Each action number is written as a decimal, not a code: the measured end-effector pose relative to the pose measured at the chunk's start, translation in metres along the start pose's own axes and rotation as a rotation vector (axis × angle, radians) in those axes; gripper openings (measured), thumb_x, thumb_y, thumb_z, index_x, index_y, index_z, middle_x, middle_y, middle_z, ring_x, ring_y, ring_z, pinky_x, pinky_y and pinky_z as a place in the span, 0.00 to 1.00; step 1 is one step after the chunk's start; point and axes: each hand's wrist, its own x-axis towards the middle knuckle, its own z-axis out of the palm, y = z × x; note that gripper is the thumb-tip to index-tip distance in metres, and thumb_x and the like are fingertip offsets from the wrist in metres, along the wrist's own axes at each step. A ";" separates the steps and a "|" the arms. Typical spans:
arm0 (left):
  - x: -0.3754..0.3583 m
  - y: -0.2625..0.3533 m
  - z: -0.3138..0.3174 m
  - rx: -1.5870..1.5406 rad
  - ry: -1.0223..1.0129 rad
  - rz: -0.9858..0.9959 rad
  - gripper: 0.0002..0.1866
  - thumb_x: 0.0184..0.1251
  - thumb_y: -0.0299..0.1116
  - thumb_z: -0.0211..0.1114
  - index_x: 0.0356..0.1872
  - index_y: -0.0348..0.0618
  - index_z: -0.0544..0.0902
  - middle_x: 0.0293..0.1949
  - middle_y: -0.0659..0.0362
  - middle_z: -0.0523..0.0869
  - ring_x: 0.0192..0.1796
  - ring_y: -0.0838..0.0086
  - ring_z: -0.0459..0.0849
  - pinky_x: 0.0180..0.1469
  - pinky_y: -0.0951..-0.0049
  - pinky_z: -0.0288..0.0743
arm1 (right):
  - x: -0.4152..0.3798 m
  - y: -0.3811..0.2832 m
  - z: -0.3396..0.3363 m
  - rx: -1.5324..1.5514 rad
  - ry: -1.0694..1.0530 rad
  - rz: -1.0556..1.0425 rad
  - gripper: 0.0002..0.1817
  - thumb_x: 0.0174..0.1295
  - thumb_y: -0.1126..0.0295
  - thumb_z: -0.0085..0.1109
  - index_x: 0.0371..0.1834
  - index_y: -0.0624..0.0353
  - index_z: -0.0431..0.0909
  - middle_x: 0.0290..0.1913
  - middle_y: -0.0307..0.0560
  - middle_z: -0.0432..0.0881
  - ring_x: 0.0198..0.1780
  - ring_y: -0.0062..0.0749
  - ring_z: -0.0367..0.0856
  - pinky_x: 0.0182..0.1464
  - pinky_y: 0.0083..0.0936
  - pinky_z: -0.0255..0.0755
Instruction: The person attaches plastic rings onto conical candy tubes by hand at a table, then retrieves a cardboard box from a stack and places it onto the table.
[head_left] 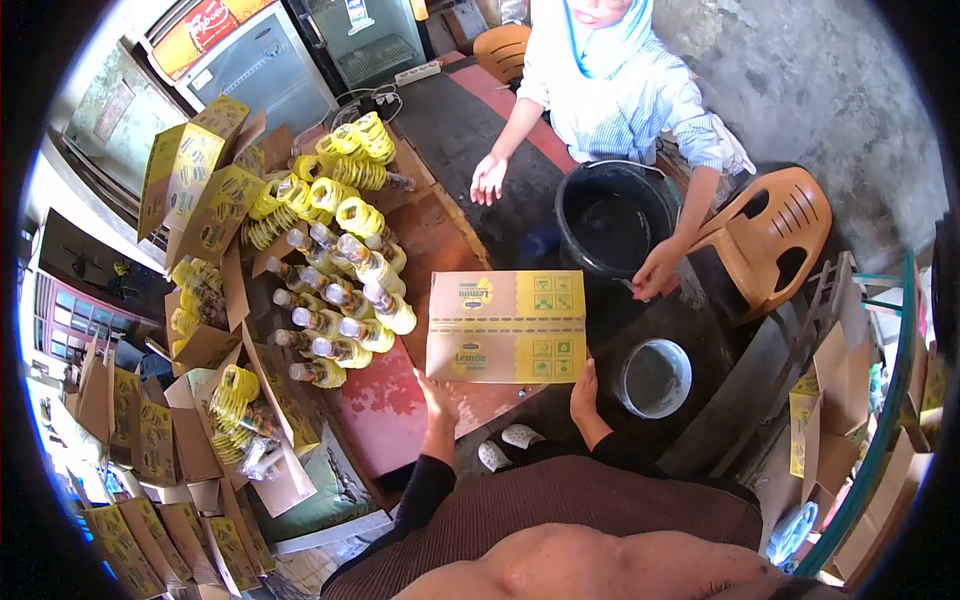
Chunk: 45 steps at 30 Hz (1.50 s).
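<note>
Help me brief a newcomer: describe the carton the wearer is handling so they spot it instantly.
Start at the reddish table crowded with yellow-capped bottles. At its right edge lies the closed brown-and-yellow cardboard carton, printed "Lemon", with both hands at its near edge. Unlike the open boxes stacked left, it is shut and lies flat.

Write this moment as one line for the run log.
left hand: on carton edge | right hand: on carton edge | bottles: left of carton | other person: near black bucket

sunlit concrete floor (850, 90), orange plastic chair (775, 225), fridges (255, 60) behind.
</note>
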 end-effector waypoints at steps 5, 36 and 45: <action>-0.001 0.019 0.030 -0.021 -0.009 0.036 0.40 0.67 0.67 0.37 0.67 0.44 0.63 0.62 0.55 0.71 0.58 0.62 0.70 0.55 0.55 0.66 | 0.003 0.014 0.000 0.029 -0.052 0.072 0.34 0.74 0.46 0.27 0.70 0.65 0.56 0.68 0.50 0.63 0.68 0.36 0.61 0.68 0.29 0.52; -0.245 -0.040 -0.278 0.091 0.858 0.419 0.17 0.68 0.36 0.58 0.54 0.39 0.76 0.42 0.59 0.85 0.39 0.78 0.80 0.40 0.77 0.73 | -0.021 0.085 0.094 -0.207 -0.701 0.594 0.23 0.62 0.73 0.53 0.58 0.72 0.63 0.48 0.53 0.78 0.41 0.33 0.83 0.39 0.25 0.78; -0.369 -0.155 -0.330 -0.324 1.208 0.501 0.20 0.70 0.41 0.56 0.57 0.43 0.73 0.49 0.57 0.84 0.47 0.72 0.82 0.46 0.73 0.74 | -0.176 0.103 0.184 -0.617 -1.718 0.620 0.21 0.67 0.68 0.52 0.62 0.60 0.67 0.51 0.49 0.79 0.44 0.32 0.81 0.44 0.22 0.76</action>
